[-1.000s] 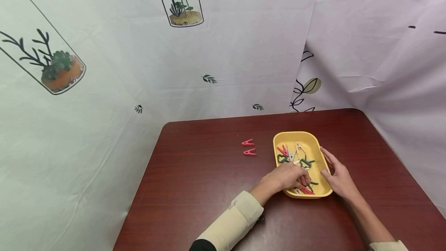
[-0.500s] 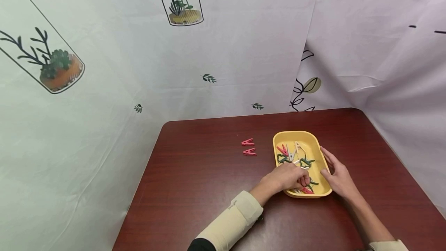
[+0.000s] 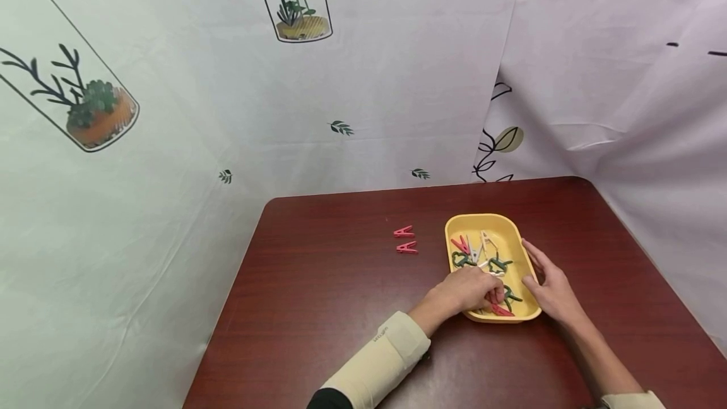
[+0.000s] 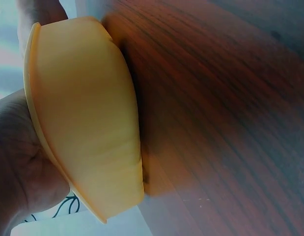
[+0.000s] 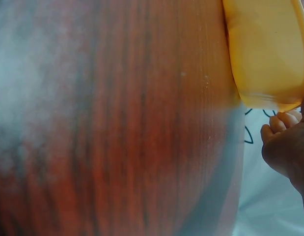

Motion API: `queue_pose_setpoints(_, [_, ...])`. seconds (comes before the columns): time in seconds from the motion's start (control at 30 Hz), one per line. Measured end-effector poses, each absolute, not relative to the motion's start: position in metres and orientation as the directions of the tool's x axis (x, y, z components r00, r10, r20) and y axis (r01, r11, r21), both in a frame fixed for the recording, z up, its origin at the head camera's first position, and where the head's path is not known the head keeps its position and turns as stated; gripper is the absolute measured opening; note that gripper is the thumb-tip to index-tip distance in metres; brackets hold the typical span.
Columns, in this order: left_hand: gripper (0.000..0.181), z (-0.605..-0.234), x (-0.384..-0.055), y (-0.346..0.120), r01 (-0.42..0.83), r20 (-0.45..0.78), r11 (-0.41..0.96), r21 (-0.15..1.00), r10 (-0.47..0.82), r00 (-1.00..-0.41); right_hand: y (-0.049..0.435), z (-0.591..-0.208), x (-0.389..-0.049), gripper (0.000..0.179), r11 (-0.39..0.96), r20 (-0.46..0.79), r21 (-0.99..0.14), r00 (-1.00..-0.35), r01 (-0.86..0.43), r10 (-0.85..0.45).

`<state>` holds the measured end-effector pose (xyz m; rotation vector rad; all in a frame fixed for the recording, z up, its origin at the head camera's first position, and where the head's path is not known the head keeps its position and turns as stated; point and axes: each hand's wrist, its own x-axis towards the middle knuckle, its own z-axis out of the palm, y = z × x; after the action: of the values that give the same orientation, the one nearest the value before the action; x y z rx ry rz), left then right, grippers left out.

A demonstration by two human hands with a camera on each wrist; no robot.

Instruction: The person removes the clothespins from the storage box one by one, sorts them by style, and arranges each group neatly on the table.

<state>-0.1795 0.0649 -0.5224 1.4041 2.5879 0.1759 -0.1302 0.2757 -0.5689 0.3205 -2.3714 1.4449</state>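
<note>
A yellow tray (image 3: 528, 305) holding several small clips stands on the right of the table. My left hand (image 3: 468, 288) reaches over its near left rim, fingers curled down inside and pinching one end of a red clothespin (image 3: 502, 311). Beside those fingers lies a dark green clip (image 3: 511, 295). My right hand (image 3: 553, 289) holds the tray's right side, thumb at the rim and fingers along the outer wall. In the left wrist view the heel of the left hand (image 4: 24, 162) overlaps the rim. Fingers of the right hand (image 5: 284, 128) show below the tray's corner in the right wrist view.
Two red clothespins (image 3: 406, 247) lie on the dark red wooden table (image 3: 341, 283) left of the tray. Farther back in the tray are another red clothespin (image 3: 461, 245), a grey clothespin (image 3: 474, 254), a cream clip (image 3: 490, 240) and more green clips (image 3: 500, 264). A patterned curtain (image 3: 397, 81) hangs behind.
The left hand's fingers have shifted slightly left in the tray, baring more of the near green clip. The red clothespin at the fingertips has moved a little. The right hand stays put.
</note>
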Motion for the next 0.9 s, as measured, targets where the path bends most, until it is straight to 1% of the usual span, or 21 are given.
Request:
queue_pose_setpoints(0.2, [0.016, -0.524, -0.181, 0.062, 0.830, -0.065, 0.515, 0.212, 0.855, -0.514, 0.276, -0.568, -0.130, 0.078, 0.466, 0.393, -0.811, -0.919, -0.353, -0.012])
queue_pose_setpoints(0.47, [0.016, -0.527, -0.184, 0.058, 0.834, 0.028, 0.457, 0.308, 0.872, -0.488, 0.276, -0.565, -0.129, 0.078, 0.477, 0.371, -0.814, -0.928, -0.331, -0.011])
queue_pose_setpoints(0.67, [0.018, -0.528, -0.185, 0.056, 0.830, 0.092, 0.413, 0.374, 0.874, -0.477, 0.276, -0.565, -0.129, 0.077, 0.471, 0.389, -0.810, -0.921, -0.350, -0.014])
queue_pose_setpoints(0.9, [0.019, -0.530, -0.185, 0.050, 0.854, 0.217, 0.347, 0.389, 0.866, -0.451, 0.275, -0.565, -0.129, 0.077, 0.474, 0.395, -0.805, -0.918, -0.356, -0.018])
